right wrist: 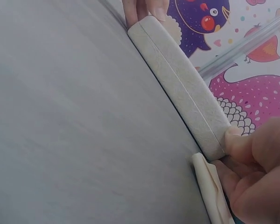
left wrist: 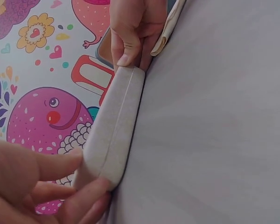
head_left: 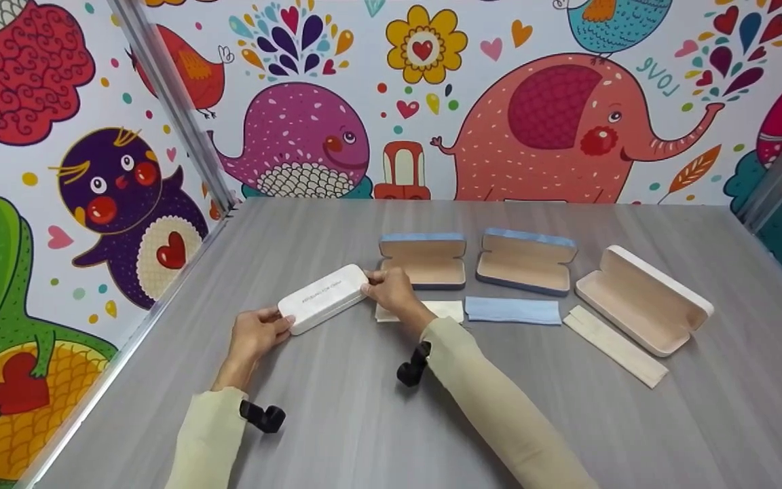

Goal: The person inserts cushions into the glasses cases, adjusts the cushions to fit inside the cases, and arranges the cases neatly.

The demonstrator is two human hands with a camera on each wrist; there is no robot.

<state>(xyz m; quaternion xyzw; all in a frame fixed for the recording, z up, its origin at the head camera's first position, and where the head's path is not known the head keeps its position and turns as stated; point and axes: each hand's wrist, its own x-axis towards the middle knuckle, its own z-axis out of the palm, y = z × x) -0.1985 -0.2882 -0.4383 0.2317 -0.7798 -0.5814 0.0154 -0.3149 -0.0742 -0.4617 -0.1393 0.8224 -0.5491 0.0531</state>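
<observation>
A closed white glasses case (head_left: 323,299), with small lettering on its lid, lies at a slant on the left half of the table. My left hand (head_left: 255,334) grips its near left end, the thumb toward the top. At the far right end my right hand (head_left: 396,293) pinches the case between thumb and fingers. Seen from the left wrist, the seam runs unbroken along the side of the white case (left wrist: 114,126). The right wrist view shows a folded cream cloth (right wrist: 207,184) right beside the right hand's fingers; my right forearm partly covers that cloth in the head view.
Two open blue glasses cases (head_left: 425,272) (head_left: 525,270) and an open white one (head_left: 642,309), all with tan linings, stand to the right. Before them lie a folded blue cloth (head_left: 513,311) and another cream cloth (head_left: 615,345). Printed wall panels (head_left: 418,102) border the grey table (head_left: 364,421).
</observation>
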